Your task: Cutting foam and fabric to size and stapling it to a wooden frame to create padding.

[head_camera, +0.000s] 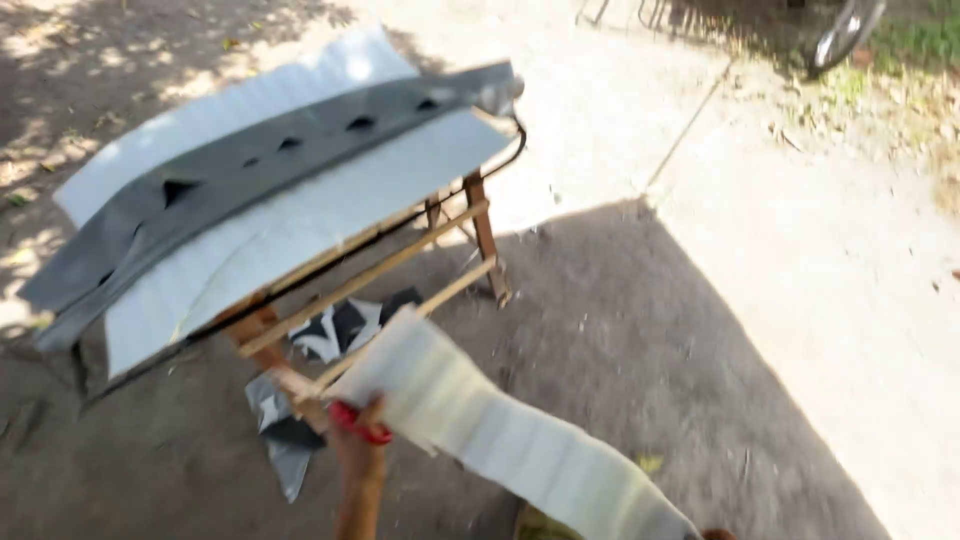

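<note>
Outdoors, one hand grips one long white strip.

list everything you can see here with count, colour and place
wooden stand: one, brown, left centre on the ground
white sheet: one, lying on the stand
grey strip: one, with dark cut-outs, lying along the white sheet
scraps: a few, black, white and grey, on the ground under the stand
white strip: one long piece, lower centre, held up at its left end
ground: grey-brown, part shade, part sun
wheel: one, dark, top right
left hand: one, bottom centre, fingers blurred, something red at it, at the white strip's end
right hand: not in view
</note>
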